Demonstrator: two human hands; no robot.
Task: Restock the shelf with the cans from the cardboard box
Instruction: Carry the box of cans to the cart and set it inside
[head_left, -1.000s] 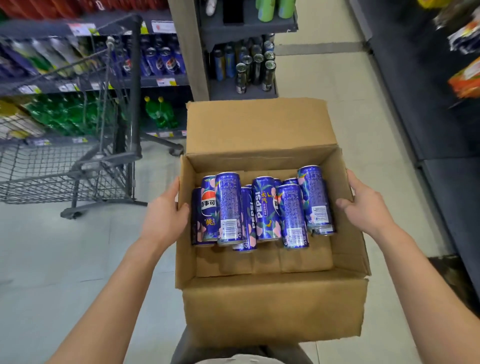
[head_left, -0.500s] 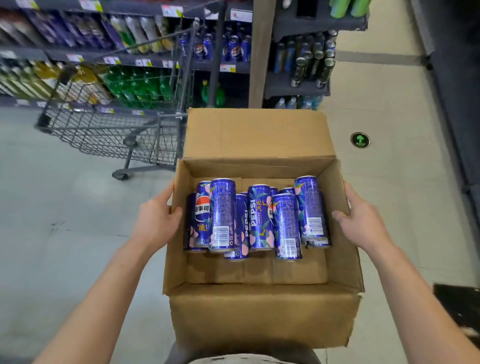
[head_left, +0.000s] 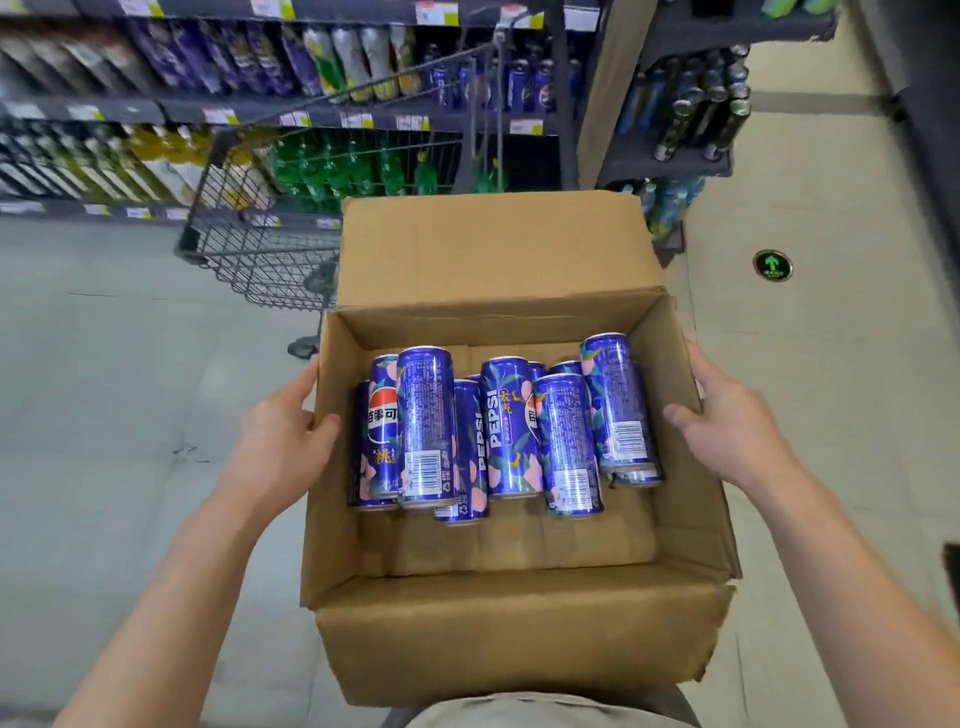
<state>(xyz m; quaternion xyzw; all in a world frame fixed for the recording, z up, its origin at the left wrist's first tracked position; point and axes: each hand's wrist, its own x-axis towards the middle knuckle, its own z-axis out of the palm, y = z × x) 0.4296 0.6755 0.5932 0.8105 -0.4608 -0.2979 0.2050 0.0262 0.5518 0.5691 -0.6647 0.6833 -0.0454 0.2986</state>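
An open cardboard box (head_left: 519, 623) is carried in front of me, flaps spread. Several slim blue Pepsi cans (head_left: 511, 426) lie on their sides in its far half. My left hand (head_left: 283, 441) grips the box's left wall, thumb over the rim. My right hand (head_left: 727, 431) grips the right wall the same way. The drinks shelf (head_left: 363, 117) stands ahead at the upper left; blue cans (head_left: 519, 83) of the same kind stand on its middle level.
A wire shopping cart (head_left: 270, 228) stands between me and the shelf, touching the box's far-left corner in view. A grey end shelf (head_left: 675, 161) with dark cans is at upper right. A green arrow sticker (head_left: 772, 265) marks the floor on the right.
The view has swung left and closer to the shelf. The cart now sits nearer the middle. Both hands keep the same grip on the box; the cans have barely shifted.
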